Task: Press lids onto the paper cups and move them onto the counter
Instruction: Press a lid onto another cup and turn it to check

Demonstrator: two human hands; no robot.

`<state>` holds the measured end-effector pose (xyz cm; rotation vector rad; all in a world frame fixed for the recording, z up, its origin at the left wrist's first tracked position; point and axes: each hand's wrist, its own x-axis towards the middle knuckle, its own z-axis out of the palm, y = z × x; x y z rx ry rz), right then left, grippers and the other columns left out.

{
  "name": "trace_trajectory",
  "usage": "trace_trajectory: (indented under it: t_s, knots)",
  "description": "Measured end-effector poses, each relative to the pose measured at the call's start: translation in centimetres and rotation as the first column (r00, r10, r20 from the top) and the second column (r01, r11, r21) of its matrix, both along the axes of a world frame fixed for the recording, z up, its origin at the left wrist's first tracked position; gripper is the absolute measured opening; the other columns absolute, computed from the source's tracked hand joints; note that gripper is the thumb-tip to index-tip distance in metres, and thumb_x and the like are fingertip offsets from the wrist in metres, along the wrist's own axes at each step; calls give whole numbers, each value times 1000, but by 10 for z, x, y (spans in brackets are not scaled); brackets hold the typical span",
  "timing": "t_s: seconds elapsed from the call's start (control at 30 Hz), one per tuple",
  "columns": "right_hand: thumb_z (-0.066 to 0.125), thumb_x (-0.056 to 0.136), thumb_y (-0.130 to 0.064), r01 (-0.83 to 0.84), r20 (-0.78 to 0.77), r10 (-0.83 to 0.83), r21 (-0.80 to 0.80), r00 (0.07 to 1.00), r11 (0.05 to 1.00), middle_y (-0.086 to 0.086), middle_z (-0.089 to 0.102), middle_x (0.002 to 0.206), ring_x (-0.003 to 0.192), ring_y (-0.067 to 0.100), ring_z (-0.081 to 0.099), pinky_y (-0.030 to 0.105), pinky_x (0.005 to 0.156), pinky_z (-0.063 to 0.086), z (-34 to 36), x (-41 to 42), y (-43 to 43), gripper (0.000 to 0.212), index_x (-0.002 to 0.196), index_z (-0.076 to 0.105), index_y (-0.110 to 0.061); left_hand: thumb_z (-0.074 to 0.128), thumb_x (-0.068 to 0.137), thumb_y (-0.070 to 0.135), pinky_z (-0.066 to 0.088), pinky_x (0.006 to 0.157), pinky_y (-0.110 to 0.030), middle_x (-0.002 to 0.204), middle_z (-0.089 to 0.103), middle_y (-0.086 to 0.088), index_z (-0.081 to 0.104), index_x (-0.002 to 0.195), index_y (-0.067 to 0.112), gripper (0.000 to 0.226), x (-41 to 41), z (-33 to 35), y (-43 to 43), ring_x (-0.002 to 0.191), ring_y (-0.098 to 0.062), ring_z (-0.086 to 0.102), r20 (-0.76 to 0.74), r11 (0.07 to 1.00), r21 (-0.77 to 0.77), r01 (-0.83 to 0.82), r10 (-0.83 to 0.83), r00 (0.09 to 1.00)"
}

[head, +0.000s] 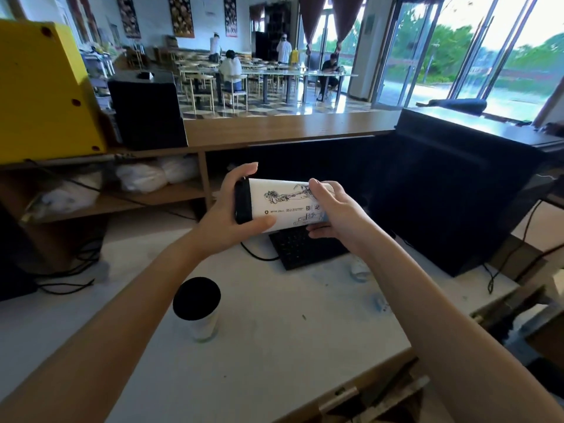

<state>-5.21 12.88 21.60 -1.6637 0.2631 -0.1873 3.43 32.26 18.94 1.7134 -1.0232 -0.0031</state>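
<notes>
A black keyboard (305,250) lies on the white table (274,346).

Your left hand (227,213) and right hand (338,213) are bare. Both forearms (128,297) are uncovered right down to the lower edge.

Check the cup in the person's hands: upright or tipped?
Tipped on its side. The held cup lies horizontal, its black lid at the left hand, its base end in the right hand.
</notes>
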Motion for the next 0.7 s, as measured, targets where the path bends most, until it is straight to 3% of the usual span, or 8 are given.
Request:
trace_trajectory:
  t_s: [0.1,0.17,0.23,0.33,0.47,0.53,0.6,0.7]
  knots:
    - [51,94,-39,-10,85,1,108,996,994,3,54,96,78,17,62,33,67,61,-10,-2,-2,35,118,47,-14,70,78,42,34,110,-30,151,21,6,8,141,44,89,2,5,-1,141,-14,27,-40,999,28,-33,34,999]
    - [52,94,-31,-38,145,17,140,989,989,2,56,98,85,14,63,36,72,61,-14,-3,-4,36,123,44,-10,62,85,41,41,100,-28,154,20,5,1,145,43,86,4,7,-3,141,-18,28,-263,999,-20,-41,34,964]
    - [53,94,-24,-58,203,33,118,979,991,4,57,103,91,14,63,36,75,60,-15,-2,-6,34,124,42,-12,64,72,61,54,84,-41,156,22,6,11,147,44,93,8,7,-1,138,-26,35,-551,992,-122,14,-79,831]
    - [57,92,-15,-101,282,87,34,956,994,5,55,112,92,12,66,34,79,59,-12,-1,-14,35,122,39,-19,64,52,80,55,76,-52,144,47,3,49,130,44,87,12,6,5,126,-23,52,-700,972,-150,183,-235,675]
    - [70,78,-10,-186,349,222,-136,910,973,-1,51,120,98,16,61,35,90,54,-11,3,-27,50,115,43,-30,48,77,64,57,74,-51,124,62,-2,58,118,35,51,12,13,2,110,-27,62,-770,971,-196,139,-241,591]
    - [70,74,-6,-228,357,262,-136,897,964,-1,49,123,102,19,57,38,92,52,-12,5,-30,53,115,44,-29,59,85,42,60,67,-44,115,62,-6,54,120,25,39,11,17,-5,98,-27,63,-786,982,-187,38,-173,593]
    - [68,76,-6,-254,349,262,-70,900,965,0,48,127,103,17,58,35,90,52,-12,7,-31,56,121,42,-27,65,80,26,59,62,-38,115,58,-5,49,123,25,46,11,15,-11,95,-25,62,-750,980,-197,-6,-147,644]
    - [56,91,-40,-187,157,164,139,974,973,4,49,129,110,19,59,42,90,55,-8,13,-32,46,132,42,-26,69,79,20,58,68,-34,120,49,3,47,113,39,45,8,12,-11,101,-20,57,-573,987,-154,-45,-52,818]
